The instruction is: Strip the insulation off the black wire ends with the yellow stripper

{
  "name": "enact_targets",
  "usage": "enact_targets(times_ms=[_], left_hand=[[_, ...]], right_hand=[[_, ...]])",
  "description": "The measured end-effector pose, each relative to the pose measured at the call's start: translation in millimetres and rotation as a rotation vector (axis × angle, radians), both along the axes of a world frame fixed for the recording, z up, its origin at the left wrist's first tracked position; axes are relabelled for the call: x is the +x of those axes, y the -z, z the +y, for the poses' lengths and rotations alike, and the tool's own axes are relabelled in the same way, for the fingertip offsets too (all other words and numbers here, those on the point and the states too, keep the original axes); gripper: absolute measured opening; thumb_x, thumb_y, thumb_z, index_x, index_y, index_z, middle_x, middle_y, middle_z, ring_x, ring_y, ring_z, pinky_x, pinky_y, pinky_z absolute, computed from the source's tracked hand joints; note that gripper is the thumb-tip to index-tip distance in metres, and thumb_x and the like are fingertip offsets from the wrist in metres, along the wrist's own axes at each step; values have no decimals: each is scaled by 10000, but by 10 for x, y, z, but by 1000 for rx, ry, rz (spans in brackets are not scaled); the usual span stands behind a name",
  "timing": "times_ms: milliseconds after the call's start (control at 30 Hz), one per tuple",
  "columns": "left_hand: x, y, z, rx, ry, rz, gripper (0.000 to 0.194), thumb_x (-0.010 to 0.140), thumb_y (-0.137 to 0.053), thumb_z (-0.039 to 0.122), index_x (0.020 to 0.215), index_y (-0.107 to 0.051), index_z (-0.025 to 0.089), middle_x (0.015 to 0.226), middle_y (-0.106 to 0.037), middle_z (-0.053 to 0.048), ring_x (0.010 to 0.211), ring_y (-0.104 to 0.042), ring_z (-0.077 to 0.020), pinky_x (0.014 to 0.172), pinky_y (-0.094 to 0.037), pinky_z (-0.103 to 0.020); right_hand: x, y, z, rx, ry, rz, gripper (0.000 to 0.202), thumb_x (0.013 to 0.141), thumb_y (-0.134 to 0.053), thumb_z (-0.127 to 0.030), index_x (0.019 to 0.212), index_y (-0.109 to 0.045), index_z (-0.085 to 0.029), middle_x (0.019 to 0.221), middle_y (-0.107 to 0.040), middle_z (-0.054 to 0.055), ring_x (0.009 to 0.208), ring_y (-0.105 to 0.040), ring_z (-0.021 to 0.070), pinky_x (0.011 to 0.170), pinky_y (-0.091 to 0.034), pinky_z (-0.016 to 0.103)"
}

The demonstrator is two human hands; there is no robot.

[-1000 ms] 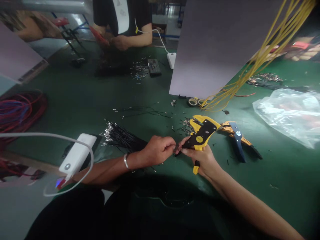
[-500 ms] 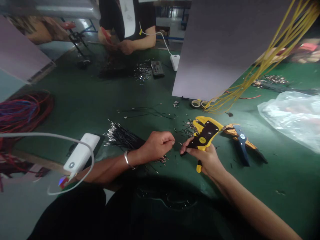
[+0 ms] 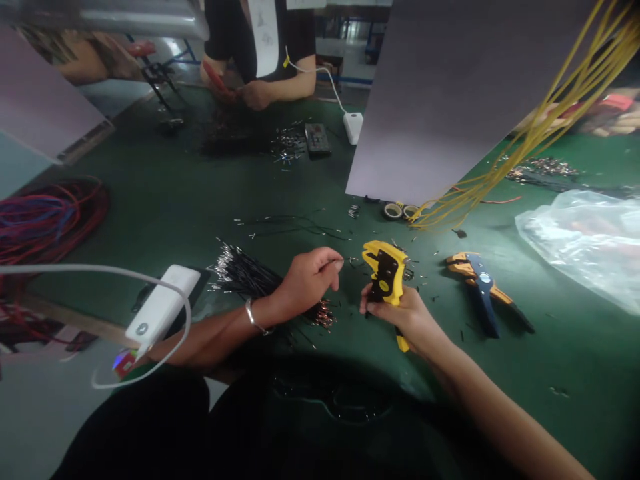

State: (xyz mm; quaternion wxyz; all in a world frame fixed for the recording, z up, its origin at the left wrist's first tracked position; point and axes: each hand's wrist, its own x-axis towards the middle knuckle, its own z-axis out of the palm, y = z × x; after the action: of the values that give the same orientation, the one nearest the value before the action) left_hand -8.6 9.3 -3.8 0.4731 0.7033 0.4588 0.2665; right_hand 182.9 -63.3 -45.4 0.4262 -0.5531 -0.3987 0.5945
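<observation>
My right hand [image 3: 395,310] is wrapped round the handles of a yellow and black wire stripper [image 3: 387,270], held upright with its jaws toward the left. Between thumb and forefinger, my left hand [image 3: 313,280] pinches a thin dark wire [image 3: 349,259]. The wire's tip points at the stripper's jaws, with a small gap between them. Under my left wrist lies a bundle of black wires [image 3: 245,270], silvery at the far ends and coppery at the near ends. Small cut scraps lie around the stripper, partly hidden behind it.
A second stripper, blue and orange [image 3: 483,287], lies to the right. Two tape rolls [image 3: 393,211] sit by a grey panel [image 3: 450,100]. Yellow wires [image 3: 530,147] hang at the right beside a plastic bag [image 3: 585,240]. A white power bank [image 3: 163,303] is at left. Co-workers' hands [image 3: 257,95] work across the table.
The stripper has moved left and slightly down, turning more upright. My left hand has risen a little, and the wire in its pinch now shows.
</observation>
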Motion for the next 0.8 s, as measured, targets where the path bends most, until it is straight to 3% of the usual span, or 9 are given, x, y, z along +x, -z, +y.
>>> enact_targets(times_ms=[167,367,467,667,800], left_hand=[[43,-36,-25,-203,48,-136,117,843,-464,149,958,-475,156,603,-607,44,355,-477,-47,394,-395,-165],[92,1,-123,-223,14,-150,45,837,-487,164,822,-447,177,631,-646,16,355,-477,-44,368,-374,-168],[105,78,-145,-154,-44,-145,30,843,-498,186,817,-494,171,668,-665,4,382,-470,-43,388,-376,-176],[131,211,-154,178,-150,-46,47,858,-543,216,844,-548,171,686,-675,-6,637,-620,-105,647,-477,-223],[160,241,-187,279,-133,86,24,845,-535,182,822,-536,176,649,-644,6,587,-589,-107,623,-448,-235]], right_hand=[[-59,17,16,-25,3,28,250,606,-740,-239,825,-646,-163,680,-682,30,639,-614,192,646,-495,334],[-61,-6,25,-31,-32,127,258,603,-713,-195,854,-663,-162,701,-699,33,658,-638,208,688,-513,356],[-60,7,33,-32,-52,162,258,610,-692,-171,866,-669,-160,703,-704,37,664,-647,215,701,-513,368],[-112,-12,21,-27,-77,225,233,620,-685,-130,852,-673,-149,688,-698,33,654,-646,201,713,-505,358],[-143,-20,12,-18,-81,241,213,627,-667,-121,837,-668,-155,674,-692,30,646,-634,198,684,-496,346]])
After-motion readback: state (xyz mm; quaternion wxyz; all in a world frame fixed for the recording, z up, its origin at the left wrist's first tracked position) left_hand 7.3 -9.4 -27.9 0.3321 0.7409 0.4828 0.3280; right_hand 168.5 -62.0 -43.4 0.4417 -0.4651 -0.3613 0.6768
